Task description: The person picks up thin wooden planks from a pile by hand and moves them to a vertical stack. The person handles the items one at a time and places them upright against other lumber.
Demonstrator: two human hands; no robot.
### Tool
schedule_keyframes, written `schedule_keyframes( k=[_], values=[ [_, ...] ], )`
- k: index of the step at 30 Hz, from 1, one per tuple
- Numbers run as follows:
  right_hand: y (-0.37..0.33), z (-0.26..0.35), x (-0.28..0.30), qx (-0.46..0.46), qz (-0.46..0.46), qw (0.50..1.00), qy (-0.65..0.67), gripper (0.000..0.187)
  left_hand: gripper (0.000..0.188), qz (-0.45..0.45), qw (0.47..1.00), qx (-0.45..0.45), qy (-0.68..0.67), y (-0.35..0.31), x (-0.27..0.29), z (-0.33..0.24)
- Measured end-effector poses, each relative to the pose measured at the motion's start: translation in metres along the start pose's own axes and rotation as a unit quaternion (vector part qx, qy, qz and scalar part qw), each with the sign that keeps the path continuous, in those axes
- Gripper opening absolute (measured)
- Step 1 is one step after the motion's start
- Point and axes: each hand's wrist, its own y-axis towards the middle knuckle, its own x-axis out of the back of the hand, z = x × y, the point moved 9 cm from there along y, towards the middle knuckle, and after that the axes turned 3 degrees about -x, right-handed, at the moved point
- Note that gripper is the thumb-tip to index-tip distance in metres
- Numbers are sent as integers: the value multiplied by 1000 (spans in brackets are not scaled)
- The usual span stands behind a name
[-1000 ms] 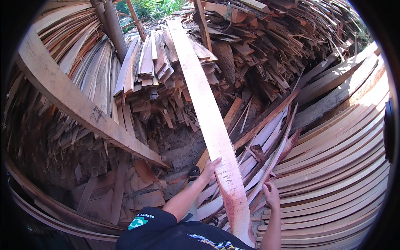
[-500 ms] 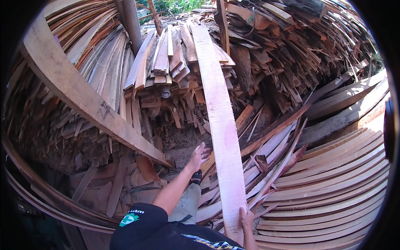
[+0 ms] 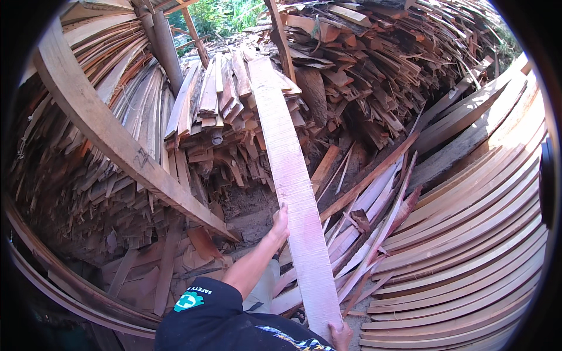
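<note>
A long, wide wooden plank [image 3: 295, 181] with a pale, pinkish sawn face runs from near my body up toward a heap of cut boards. My left hand [image 3: 281, 222] is closed on the plank's left edge, about midway along; the fingers beneath are hidden. At the near end, my right hand [image 3: 341, 336] grips the right edge, with the thumb on the upper face. The plank's far end reaches the boards [image 3: 213, 88] on the heap. I cannot tell whether it rests on them.
A thick beam [image 3: 117, 131] slants across the left. Evenly stacked boards [image 3: 451, 281] fill the lower right. Loose slabs and strips [image 3: 369, 216] lie right of the plank. Piled offcuts [image 3: 374, 76] and a post [image 3: 281, 38] stand at the back.
My left hand, open and off the plank before, has moved onto its left edge and closed there. The plank's far end shows slightly farther left as the view has shifted.
</note>
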Motion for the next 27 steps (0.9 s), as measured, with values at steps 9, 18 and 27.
schedule_keyframes(
  k=[9,18,27],
  values=[
    [-29,-14,-13,53,-12,994,90,43,40,101,993,-54,-28,-206,-108,-84],
    [-24,13,28,165,-62,951,254,40,43,264,945,-191,13,-362,-197,-173],
    [-47,84,38,277,10,893,355,30,43,310,892,-327,50,-478,-207,-230]
  ],
)
